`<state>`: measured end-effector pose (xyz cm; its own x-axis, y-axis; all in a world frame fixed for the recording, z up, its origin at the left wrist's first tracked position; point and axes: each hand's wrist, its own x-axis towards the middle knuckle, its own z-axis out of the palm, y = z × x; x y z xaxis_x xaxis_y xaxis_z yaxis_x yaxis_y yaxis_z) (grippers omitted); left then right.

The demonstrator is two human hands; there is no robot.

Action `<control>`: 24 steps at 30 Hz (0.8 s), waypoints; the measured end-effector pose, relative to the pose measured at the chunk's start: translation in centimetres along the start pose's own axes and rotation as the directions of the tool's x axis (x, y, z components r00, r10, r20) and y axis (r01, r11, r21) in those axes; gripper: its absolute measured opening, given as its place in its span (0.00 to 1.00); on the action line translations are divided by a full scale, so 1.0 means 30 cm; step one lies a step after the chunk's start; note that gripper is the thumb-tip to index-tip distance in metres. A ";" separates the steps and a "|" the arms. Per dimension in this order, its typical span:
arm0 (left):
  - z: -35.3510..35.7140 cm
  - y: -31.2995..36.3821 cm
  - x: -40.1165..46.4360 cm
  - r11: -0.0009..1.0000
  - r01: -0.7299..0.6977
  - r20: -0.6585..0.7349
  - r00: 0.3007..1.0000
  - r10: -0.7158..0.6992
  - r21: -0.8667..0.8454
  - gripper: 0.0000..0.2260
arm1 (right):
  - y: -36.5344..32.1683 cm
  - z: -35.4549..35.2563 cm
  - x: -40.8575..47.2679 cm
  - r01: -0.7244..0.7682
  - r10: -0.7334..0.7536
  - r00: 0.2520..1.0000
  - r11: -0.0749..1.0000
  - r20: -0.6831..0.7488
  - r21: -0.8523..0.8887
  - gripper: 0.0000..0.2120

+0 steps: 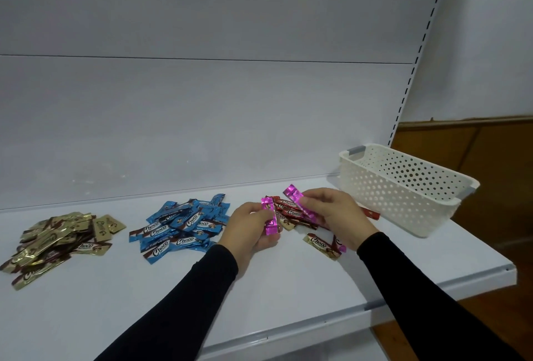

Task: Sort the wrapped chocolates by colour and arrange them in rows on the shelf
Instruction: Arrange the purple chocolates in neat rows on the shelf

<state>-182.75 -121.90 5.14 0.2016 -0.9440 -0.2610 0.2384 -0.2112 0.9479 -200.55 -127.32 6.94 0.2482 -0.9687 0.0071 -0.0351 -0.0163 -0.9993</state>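
Hands side by side above shelf (288,288), left hand (253,225) and right hand (331,210) each pinching pink chocolate.

Wrapped chocolates part-sorted on the shelf (288,288)

Gold pile (54,239) far left, blue pile (184,225) mid-shelf, red ones (291,212) heaped right; two pink wrappers (269,216) held above.

Shelf (288,288): chocolates (184,225), basket (403,187).

A single head-worn wide-angle camera looked forward and down from the person's own standpoint, close over the white shelf (101,303), whose front edge ran across the bottom of the frame. It faced the shelf's back panel (202,115) squarely, with both sleeved forearms reaching in from below. No second view shared the scene.
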 end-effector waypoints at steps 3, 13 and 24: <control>0.023 -0.009 -0.020 0.999 -0.017 0.030 0.999 0.018 -0.048 0.10 | 0.026 0.053 -0.035 -0.020 0.020 0.999 1.000 0.041 0.004 0.08; 0.019 -0.007 -0.042 0.997 0.009 -0.032 0.999 -0.011 -0.079 0.06 | 0.055 -0.017 -0.043 0.105 -0.254 0.956 0.766 -0.148 -0.634 0.05; 0.037 0.009 -0.057 0.976 0.183 0.016 0.983 -0.183 -0.114 0.07 | 0.102 -0.109 -0.024 -0.003 -0.190 0.974 0.540 -0.125 -0.842 0.08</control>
<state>-184.07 -120.63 6.05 0.1395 -0.8935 -0.4269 0.3778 -0.3505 0.8570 -204.00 -127.49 4.01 0.1274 -0.9711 0.2016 -0.8345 -0.2148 -0.5074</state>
